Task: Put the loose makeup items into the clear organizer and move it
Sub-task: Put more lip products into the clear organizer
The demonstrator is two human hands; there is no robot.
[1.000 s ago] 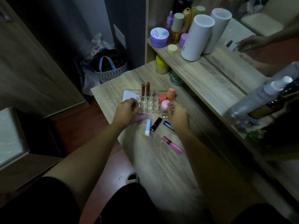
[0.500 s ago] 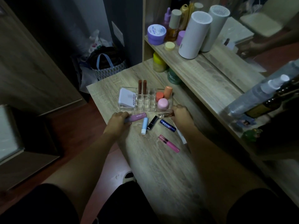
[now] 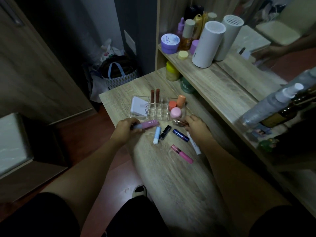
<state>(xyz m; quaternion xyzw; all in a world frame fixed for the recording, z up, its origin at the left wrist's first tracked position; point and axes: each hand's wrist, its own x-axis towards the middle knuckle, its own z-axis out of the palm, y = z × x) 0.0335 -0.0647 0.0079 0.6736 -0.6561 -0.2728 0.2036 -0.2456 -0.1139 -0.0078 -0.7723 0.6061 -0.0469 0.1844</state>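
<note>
The clear organizer [image 3: 161, 115] stands on the wooden table [image 3: 171, 168], holding a white compact [image 3: 138, 106], two brown lipsticks [image 3: 154, 95], orange tubes and a pink jar [image 3: 176, 112]. My left hand [image 3: 125, 130] grips a pink tube [image 3: 148, 124] just in front of the organizer. My right hand [image 3: 196, 127] pinches a small clear bottle with brownish content [image 3: 180, 123] at the organizer's front right corner. Loose between my hands lie a light blue lip balm [image 3: 157, 135], a black lipstick [image 3: 165, 132], a dark blue Nivea stick [image 3: 180, 135], a pink gloss [image 3: 182, 153] and a white tube [image 3: 194, 144].
A raised shelf [image 3: 222, 86] to the right carries a white cylinder [image 3: 206, 44], purple jars, bottles and a spray bottle [image 3: 273, 104]. A yellow jar [image 3: 171, 71] and a green jar [image 3: 187, 85] stand under it. A basket bag [image 3: 119, 72] sits on the floor beyond the table.
Both hands have drawn back from the organizer toward me. The left hand now holds the pink tube lying flat, and the right holds the small clear bottle.
</note>
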